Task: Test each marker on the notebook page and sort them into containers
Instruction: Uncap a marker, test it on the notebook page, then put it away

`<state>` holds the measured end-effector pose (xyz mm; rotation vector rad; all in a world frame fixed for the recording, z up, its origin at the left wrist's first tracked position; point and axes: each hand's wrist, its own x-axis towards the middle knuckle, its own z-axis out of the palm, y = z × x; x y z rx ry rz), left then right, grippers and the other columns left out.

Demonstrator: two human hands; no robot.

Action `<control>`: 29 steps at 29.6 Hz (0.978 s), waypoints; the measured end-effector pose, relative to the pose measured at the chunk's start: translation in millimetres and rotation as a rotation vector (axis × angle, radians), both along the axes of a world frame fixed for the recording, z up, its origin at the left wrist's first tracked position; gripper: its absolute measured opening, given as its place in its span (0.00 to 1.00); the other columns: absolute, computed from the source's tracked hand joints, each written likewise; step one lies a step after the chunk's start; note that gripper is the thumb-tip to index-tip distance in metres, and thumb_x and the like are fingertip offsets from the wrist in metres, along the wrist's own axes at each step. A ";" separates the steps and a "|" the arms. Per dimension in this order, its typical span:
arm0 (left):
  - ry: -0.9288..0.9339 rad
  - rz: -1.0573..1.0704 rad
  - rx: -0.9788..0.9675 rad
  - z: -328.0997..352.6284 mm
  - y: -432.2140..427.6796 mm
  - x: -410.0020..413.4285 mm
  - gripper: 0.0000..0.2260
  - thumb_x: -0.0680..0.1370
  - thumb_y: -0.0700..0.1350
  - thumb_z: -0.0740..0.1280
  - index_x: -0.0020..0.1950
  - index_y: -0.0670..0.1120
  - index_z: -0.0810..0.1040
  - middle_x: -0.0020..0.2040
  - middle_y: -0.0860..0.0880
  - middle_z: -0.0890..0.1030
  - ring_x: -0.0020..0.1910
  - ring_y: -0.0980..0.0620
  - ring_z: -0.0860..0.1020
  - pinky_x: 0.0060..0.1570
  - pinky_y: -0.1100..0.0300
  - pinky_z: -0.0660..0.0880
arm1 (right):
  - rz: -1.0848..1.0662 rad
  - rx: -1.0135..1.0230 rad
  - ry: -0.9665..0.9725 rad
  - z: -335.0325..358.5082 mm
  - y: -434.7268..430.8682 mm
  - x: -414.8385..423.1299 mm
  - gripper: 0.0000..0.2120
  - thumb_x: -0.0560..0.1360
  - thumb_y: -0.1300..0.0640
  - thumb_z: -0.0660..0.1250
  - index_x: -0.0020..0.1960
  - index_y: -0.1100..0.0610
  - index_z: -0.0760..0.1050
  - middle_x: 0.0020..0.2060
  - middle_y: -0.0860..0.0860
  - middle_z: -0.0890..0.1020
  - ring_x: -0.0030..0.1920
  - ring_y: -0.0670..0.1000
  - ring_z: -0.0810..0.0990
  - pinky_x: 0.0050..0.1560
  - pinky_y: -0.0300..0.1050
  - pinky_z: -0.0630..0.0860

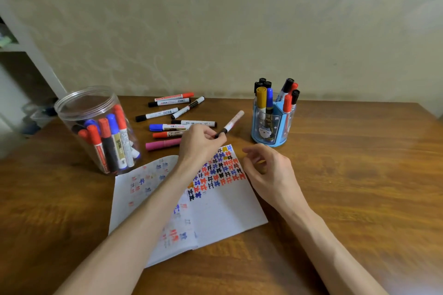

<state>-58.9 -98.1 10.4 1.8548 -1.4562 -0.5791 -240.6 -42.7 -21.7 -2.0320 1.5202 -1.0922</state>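
Left hand pinching marker, forearm over notebook, perhaps ten loose markers behind

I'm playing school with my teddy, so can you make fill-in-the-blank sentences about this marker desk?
1. The left hand pinches one ___.
2. The right hand holds ___.
3. The pen holder beyond the notebook is coloured ___.
Missing words: marker; nothing; blue.

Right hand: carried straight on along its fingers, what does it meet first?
Probably the left hand and the marker it holds; the right hand points there, though depth is unclear.
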 end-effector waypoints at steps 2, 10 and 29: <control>0.074 0.009 0.000 4.3 18.6 17.0 0.06 0.78 0.49 0.75 0.51 0.48 0.85 0.40 0.55 0.83 0.41 0.58 0.81 0.40 0.61 0.79 | 0.017 0.051 -0.056 0.9 2.0 3.2 0.11 0.80 0.53 0.71 0.62 0.51 0.81 0.49 0.41 0.83 0.49 0.40 0.83 0.48 0.37 0.84; 0.201 -0.205 -0.060 2.5 85.4 49.7 0.04 0.75 0.49 0.77 0.46 0.52 0.85 0.41 0.54 0.86 0.44 0.56 0.83 0.43 0.62 0.81 | 0.120 0.326 -0.393 11.3 9.3 25.7 0.17 0.81 0.41 0.68 0.62 0.51 0.84 0.51 0.45 0.88 0.50 0.42 0.86 0.52 0.42 0.84; 0.265 -0.423 -0.074 -3.8 99.0 62.0 0.11 0.84 0.45 0.65 0.47 0.46 0.84 0.33 0.51 0.80 0.30 0.55 0.77 0.32 0.63 0.74 | 0.194 0.212 -0.718 20.7 21.5 32.6 0.11 0.83 0.53 0.68 0.50 0.61 0.82 0.38 0.54 0.84 0.39 0.51 0.80 0.44 0.44 0.78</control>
